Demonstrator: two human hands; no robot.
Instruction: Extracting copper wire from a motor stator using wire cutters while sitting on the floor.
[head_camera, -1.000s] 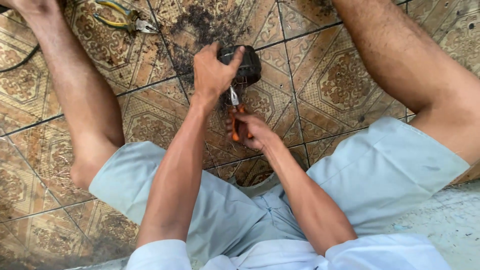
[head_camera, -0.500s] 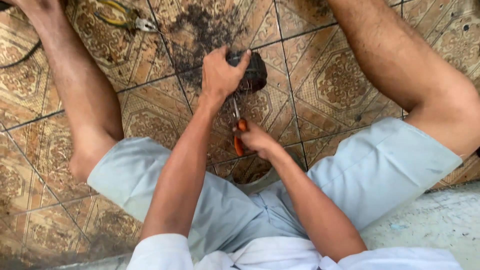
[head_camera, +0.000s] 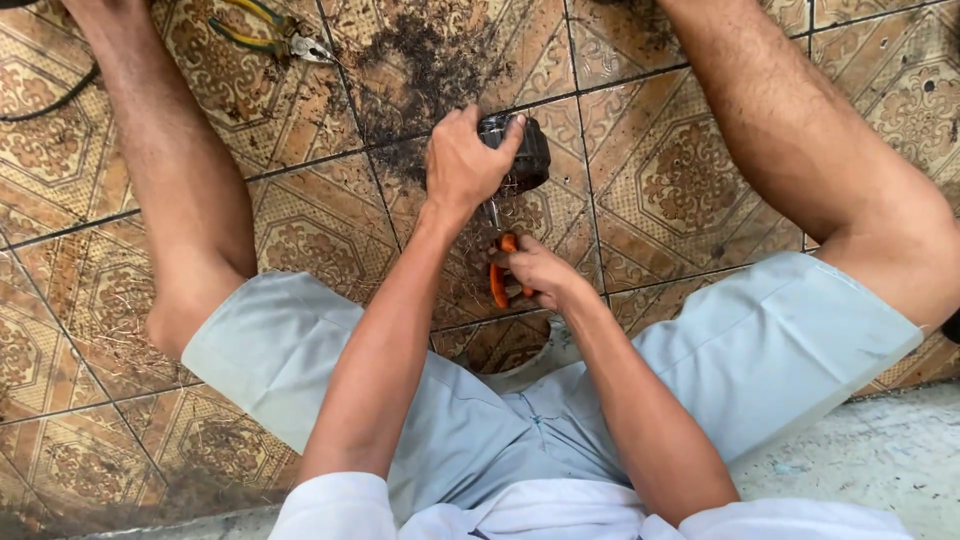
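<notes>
Seated worker seen from above, legs spread on a patterned tiled floor (head_camera: 300, 210) with a dark sooty stain at the far centre. The pale blue shorts (head_camera: 480, 420) fill the near part of the view. On the floor between the knees sits a dark, rounded metal part (head_camera: 520, 155), greasy and roughly fist-sized in appearance. The left hand (head_camera: 462, 160) is wrapped over its left side, fingers curled closed around it and thumb on top, pinning it to the tile. Just nearer, the right hand (head_camera: 535, 272) is clenched around the orange handles of a pair of pliers (head_camera: 498, 270), whose metal nose points away toward the underside of the part; whether the nose grips anything cannot be told. A second pair of pliers with yellow handles (head_camera: 265, 30) lies unused at the far left. Compared with a second earlier, the part sits slightly farther right and the left hand has shifted its grip leftward, suggesting the part is being turned or re-seated while the pliers work at it.
</notes>
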